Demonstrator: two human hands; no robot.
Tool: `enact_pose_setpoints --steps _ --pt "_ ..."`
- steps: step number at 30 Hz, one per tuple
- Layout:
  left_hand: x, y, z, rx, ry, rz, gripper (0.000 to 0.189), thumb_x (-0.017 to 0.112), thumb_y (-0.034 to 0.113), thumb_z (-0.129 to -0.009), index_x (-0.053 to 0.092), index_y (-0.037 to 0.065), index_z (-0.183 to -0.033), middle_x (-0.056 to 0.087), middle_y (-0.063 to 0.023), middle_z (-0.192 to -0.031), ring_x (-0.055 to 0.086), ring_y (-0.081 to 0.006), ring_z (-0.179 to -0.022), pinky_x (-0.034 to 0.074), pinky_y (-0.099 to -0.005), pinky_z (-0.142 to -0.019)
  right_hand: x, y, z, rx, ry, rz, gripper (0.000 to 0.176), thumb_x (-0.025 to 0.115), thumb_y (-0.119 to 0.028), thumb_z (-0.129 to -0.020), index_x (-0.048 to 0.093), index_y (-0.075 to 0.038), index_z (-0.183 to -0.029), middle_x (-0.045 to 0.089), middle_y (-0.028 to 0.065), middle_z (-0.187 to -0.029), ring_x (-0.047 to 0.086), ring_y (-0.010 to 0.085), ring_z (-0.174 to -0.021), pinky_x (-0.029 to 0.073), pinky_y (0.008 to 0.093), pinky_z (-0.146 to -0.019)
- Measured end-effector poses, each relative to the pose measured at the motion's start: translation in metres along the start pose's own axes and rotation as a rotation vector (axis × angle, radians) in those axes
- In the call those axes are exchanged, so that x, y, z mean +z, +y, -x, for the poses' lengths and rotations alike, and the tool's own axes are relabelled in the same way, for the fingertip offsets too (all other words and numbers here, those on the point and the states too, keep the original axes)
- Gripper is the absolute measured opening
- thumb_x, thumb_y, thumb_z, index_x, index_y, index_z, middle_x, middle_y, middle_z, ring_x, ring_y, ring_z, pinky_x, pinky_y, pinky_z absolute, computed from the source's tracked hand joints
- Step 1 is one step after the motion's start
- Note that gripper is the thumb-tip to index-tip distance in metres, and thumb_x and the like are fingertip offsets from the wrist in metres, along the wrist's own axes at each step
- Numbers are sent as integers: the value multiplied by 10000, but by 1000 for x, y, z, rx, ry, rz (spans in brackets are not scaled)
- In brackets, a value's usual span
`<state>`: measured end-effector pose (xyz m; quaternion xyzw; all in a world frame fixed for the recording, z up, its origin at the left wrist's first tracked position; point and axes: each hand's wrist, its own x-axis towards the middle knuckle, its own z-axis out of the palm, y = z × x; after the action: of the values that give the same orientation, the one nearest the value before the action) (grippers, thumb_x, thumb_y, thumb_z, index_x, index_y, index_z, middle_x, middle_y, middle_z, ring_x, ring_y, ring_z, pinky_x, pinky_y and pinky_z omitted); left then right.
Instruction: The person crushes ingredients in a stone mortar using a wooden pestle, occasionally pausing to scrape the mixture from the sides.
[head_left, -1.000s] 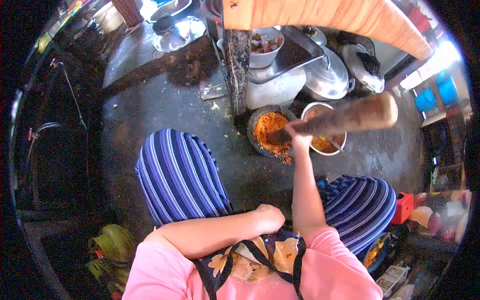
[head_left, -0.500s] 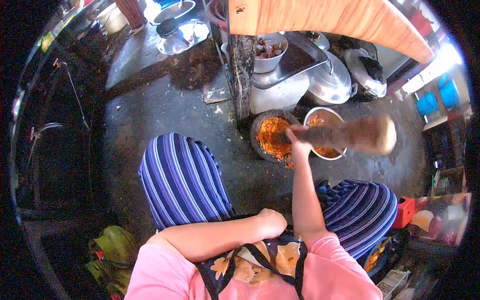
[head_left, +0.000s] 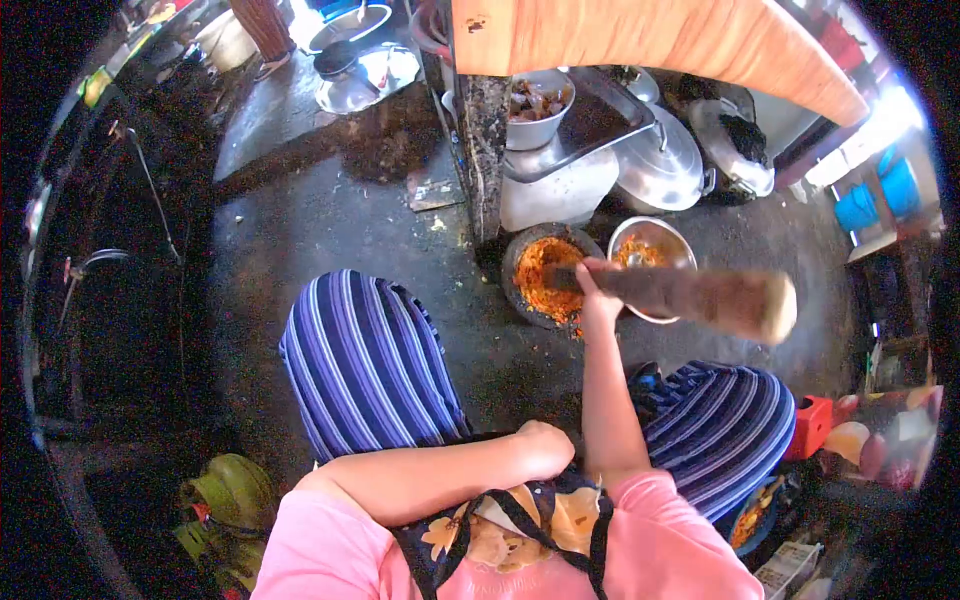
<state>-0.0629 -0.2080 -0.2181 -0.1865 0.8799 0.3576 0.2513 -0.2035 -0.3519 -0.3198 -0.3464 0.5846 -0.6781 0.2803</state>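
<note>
My right hand is closed around a long, thick wooden pestle. The pestle's lower end is inside a dark stone mortar, and its pale upper end leans to the right, blurred. Crushed orange-red chilli-like paste fills the mortar's hollow, with some bits on the rim. Right beside the mortar stands a metal bowl with more orange paste, partly covered by the pestle. My left hand lies curled into a fist at my lap, fingertips turned out of sight, and no object shows in it.
A wooden post rises just behind the mortar. Beyond are a pot of food, a dark tray and a lidded aluminium pot. A green gas cylinder stands at lower left. Another person's leg shows at top left.
The pestle's upper end has tipped slightly toward me, uncovering more of the metal bowl. My right hand keeps its grip, and my left hand stays in place.
</note>
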Motion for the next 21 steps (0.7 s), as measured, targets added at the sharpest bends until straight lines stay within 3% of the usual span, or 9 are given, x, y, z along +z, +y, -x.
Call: enact_pose_setpoints --steps 1,4,6,8,12,14,18,19,21 --pt "-8 2 1 -23 -40 9 243 610 103 -660 698 59 -882 661 -153 -948 644 -303 -871 527 -414 -691 0 9 -1 22 2 -237 175 708 -24 -719 595 -58 -848 597 38 -861 537 154 -853 424 315 -825" --pt "-2 2 2 -32 -84 19 253 616 93 -660 698 65 -897 658 -151 -965 643 -298 -887 526 -411 -703 1 -65 -11 -51 63 16 142 708 -41 -729 596 -47 -817 580 35 -836 527 157 -809 419 299 -783" --pt "9 -1 -4 -14 -81 25 257 617 88 -659 698 67 -902 657 -150 -973 642 -296 -893 526 -410 -708 -6 -113 -28 -181 73 10 142 719 -48 -719 599 -41 -797 568 29 -791 509 149 -748 412 286 -733" --pt "12 -5 -12 -10 -90 57 243 608 93 -671 700 73 -895 660 -140 -969 642 -295 -891 527 -409 -705 -12 -139 -36 -128 -12 -193 164 735 -49 -693 599 -34 -784 553 23 -748 493 139 -708 402 281 -706" --pt "-5 2 0 -12 -99 24 220 578 113 -699 700 71 -876 659 -152 -956 641 -302 -885 525 -413 -699 8 -86 -22 -169 184 -190 215 698 48 -672 580 -43 -827 561 16 -809 513 132 -766 415 269 -762" --pt "2 3 0 -30 -88 8 221 577 115 -699 700 71 -878 658 -153 -959 640 -304 -887 524 -412 -702 -2 13 -12 46 91 -330 229 698 29 -674 556 -60 -830 564 24 -847 529 154 -799 416 300 -785" --pt "-2 5 5 -30 -93 -15 226 577 121 -704 698 71 -888 657 -142 -972 637 -308 -897 522 -406 -718 -11 -39 -10 121 195 -193 272 738 -23 -662 567 -49 -872 565 22 -877 530 173 -851 406 327 -836" --pt "-2 2 2 -32 -91 -14 226 577 121 -704 698 71 -888 657 -142 -972 637 -308 -897 522 -406 -718 1 -74 -17 -57 317 -308 255 746 -44 -661 570 -42 -846 563 32 -858 535 190 -826 413 336 -810" --pt "6 0 -1 -28 -88 4 237 576 127 -706 696 71 -903 656 -143 -971 636 -308 -898 521 -407 -720 -20 -111 -39 -128 97 -192 186 703 13 -689 573 -43 -811 564 30 -790 525 156 -747 428 301 -727"
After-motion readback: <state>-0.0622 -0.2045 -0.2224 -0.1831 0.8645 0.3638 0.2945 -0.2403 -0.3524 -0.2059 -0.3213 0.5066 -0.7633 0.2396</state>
